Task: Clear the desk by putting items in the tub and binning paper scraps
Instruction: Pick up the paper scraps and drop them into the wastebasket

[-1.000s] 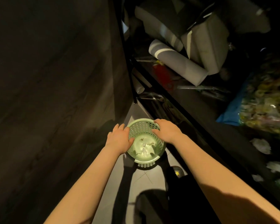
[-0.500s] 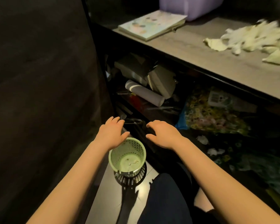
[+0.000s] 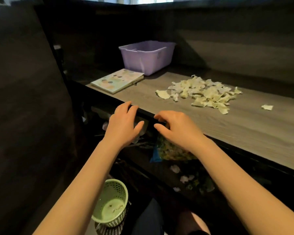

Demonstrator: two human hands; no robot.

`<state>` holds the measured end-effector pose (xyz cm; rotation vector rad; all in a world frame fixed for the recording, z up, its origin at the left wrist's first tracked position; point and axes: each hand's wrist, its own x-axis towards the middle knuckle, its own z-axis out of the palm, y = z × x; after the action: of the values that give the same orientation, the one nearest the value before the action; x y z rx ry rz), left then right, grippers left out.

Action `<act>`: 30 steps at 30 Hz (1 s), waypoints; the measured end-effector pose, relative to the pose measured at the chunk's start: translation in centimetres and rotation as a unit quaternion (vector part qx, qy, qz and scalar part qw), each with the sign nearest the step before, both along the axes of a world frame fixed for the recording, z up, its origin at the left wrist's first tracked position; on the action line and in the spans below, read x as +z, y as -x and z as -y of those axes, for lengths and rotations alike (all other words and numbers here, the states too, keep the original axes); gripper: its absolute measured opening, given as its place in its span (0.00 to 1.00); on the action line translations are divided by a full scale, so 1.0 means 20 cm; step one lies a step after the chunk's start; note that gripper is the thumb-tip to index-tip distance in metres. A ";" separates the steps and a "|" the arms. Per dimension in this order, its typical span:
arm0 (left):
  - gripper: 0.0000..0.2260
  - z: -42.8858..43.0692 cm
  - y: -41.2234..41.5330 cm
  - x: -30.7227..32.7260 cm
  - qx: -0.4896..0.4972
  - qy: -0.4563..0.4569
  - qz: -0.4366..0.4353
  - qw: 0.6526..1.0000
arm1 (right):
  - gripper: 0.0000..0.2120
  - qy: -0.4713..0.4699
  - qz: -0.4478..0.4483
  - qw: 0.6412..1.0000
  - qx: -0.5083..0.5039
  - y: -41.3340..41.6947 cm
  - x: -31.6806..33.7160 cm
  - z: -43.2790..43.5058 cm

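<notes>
Paper scraps: a loose heap of torn, cream-white pieces with curled, ragged edges is lying right of centre on the desk; being gathered rather than strewn, it is probably lending itself to scooping; one stray scrap is sitting apart to the right.

Tub: lilac plastic, rectangular, open-topped with a moulded rim; it is standing at the back of the desk, its inside mostly hidden from you.

Book: thin, with a pastel-printed cover; it is lying flat just in front of the tub, likely waiting to go in.

Bin: a small, round, pale-green plastic basket with a perforated wall; it is standing on the floor below your left forearm with a few bits showing at its bottom, apparently serving for the scraps.

Left hand: you are holding it empty, fingers relaxed and spread, tips at the desk's front edge.

Right hand: you are hovering it beside the left, fingers loosely bent, gripping nothing.

Desk: matte grey wood-grain laminate; beneath it a patterned bag is resting on a dark shelf.
</notes>
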<state>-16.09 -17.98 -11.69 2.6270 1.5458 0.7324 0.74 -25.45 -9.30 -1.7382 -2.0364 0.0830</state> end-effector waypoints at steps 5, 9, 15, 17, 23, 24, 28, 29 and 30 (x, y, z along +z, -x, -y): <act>0.25 -0.06 -0.28 0.07 -0.055 0.009 0.017 0.998 | 0.14 -0.030 0.011 0.996 -0.085 -0.28 0.10 -0.03; 0.25 -0.16 -0.49 0.10 -0.073 0.055 0.015 0.996 | 0.18 0.006 0.066 0.981 -0.183 -0.57 0.13 -0.10; 0.34 -0.36 -0.74 0.13 -0.002 0.159 0.054 0.986 | 0.33 0.022 0.126 0.965 -0.229 -0.74 0.06 -0.23; 0.36 -0.40 -0.79 0.12 0.021 0.161 0.055 0.985 | 0.34 0.032 0.128 0.969 -0.207 -0.75 0.03 -0.26; 0.24 -0.45 -0.84 0.10 0.019 0.111 -0.045 0.993 | 0.30 0.072 0.114 0.978 -0.160 -0.78 -0.01 -0.28; 0.21 -0.45 -0.84 0.10 0.013 0.104 -0.046 0.993 | 0.28 0.061 0.112 0.980 -0.153 -0.77 -0.01 -0.28; 0.16 -0.43 -0.82 0.08 -0.027 0.092 -0.013 0.995 | 0.18 0.023 0.070 0.990 -0.121 -0.77 -0.01 -0.29; 0.15 -0.42 -0.82 0.08 -0.040 0.089 0.000 0.995 | 0.16 0.015 0.064 0.991 -0.114 -0.77 -0.01 -0.29; 0.14 -0.42 -0.82 0.09 -0.053 0.085 0.012 0.995 | 0.13 0.006 0.059 0.992 -0.109 -0.77 -0.02 -0.29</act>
<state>0.24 -9.60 -9.97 2.5429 1.3833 0.5956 16.15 -19.70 -9.63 -2.0032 -1.9146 -0.0793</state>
